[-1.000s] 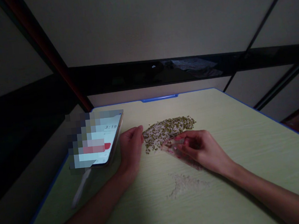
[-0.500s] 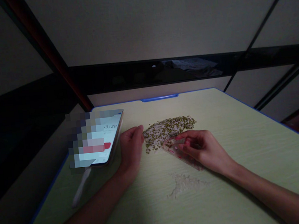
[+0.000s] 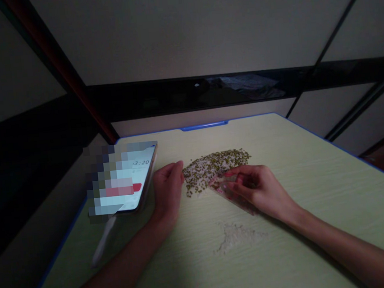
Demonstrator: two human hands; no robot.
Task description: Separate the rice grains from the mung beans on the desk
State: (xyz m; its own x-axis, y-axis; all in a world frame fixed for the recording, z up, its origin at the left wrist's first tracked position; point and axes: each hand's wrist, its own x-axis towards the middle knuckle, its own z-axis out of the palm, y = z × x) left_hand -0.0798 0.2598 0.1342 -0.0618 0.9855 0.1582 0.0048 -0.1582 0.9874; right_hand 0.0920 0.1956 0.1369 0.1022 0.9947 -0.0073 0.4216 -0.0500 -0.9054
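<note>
A heap of mixed green beans and pale rice grains [image 3: 214, 165] lies on the light green table [image 3: 320, 204]. My right hand [image 3: 257, 189] rests at the heap's near right edge, its fingers pinched on a flat card-like piece [image 3: 232, 194] that touches the table. My left hand [image 3: 168, 194] rests on the table at the heap's left edge, fingers curled loosely with nothing visible in them. A smaller patch of pale rice grains [image 3: 236, 237] lies nearer to me, below my right hand.
A phone [image 3: 130, 179] with a lit screen stands propped at the table's left, with a white cable [image 3: 103, 243] running from it toward me. The table has a blue rim [image 3: 204, 125]. Dark frame bars and a wall stand behind.
My right hand with the card has crept slightly up toward the heap. The left hand has stayed put.
</note>
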